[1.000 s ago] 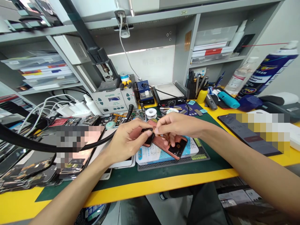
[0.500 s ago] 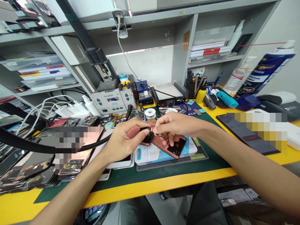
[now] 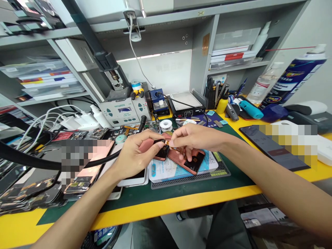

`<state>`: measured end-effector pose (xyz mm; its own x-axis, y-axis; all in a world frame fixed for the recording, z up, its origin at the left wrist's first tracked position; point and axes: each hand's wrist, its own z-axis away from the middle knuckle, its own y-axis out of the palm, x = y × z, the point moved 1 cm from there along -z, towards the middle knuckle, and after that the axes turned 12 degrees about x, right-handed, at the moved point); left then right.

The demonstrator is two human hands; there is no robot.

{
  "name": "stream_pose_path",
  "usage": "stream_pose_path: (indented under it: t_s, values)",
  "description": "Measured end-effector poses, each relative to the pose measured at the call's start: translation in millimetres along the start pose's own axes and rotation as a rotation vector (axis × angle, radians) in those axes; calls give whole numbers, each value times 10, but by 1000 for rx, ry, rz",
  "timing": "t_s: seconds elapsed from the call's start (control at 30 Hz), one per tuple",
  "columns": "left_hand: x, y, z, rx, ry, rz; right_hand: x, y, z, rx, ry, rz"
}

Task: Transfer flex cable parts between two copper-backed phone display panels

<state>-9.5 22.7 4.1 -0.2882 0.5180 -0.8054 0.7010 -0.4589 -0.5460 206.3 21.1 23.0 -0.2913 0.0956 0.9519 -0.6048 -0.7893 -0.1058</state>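
The left hand [image 3: 137, 155] holds a small black phone part [image 3: 163, 152] tight to keep it still, above a copper phone back [image 3: 193, 162] on a green mat [image 3: 124, 204] — what the right hand [image 3: 197, 138] pinches is too small to tell.

A yellow workbench [image 3: 166, 216] carries a dark green rubber mat [image 3: 129, 204] at lower centre and a dark smartphone [image 3: 275, 148] at right.

A flat phone screen [image 3: 183, 159] with a shiny pink-copper back and a black square patch [image 3: 194, 166] leans on a white and blue card [image 3: 176, 172]. A small, shiny black piece [image 3: 163, 152] sits just above the card, touching the screen's left edge.
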Motion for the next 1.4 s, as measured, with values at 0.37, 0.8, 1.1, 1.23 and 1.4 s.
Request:
stream_pose_path:
  t_s: [0.37, 0.8, 1.1, 1.23, 1.4]
  values:
    - [-13, 0, 1, -13, 9, 28, 25, 13, 3, -17, 24, 27]
    - [-52, 1, -9, -31, 27, 16, 24, 9, 5, -20, 39, 58]
    - [-47, -21, -15, -36, 52, -92, 35, 13, 8, -10, 24, 43]
    - [-43, -26, -16, -33, 54, -122, 41, 16, 5, -17, 43, 49]
    - [-36, -26, -16, -26, 56, -136, 27, 7, 6, -15, 49, 54]
